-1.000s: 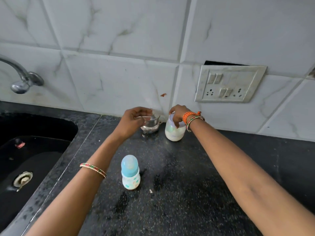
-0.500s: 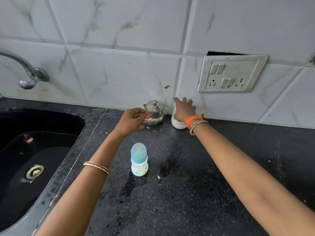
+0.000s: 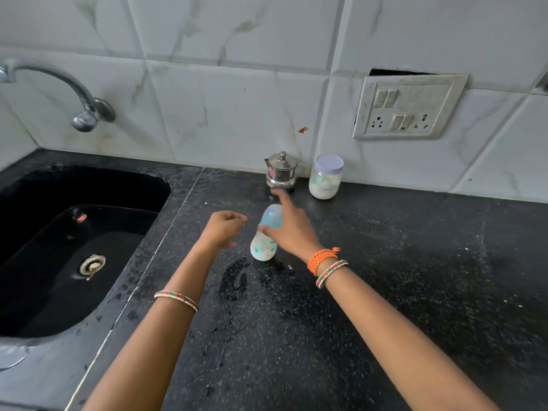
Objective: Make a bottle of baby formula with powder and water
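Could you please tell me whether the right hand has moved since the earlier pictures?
Yes. The right hand has left the powder jar by the wall and come toward the person, onto the baby bottle.

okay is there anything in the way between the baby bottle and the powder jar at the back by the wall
Nothing visible blocks that path. The right hand is already at the baby bottle, and only bare counter lies between it and the powder jar. The steel pot stands left of the jar, beside the route rather than across it.
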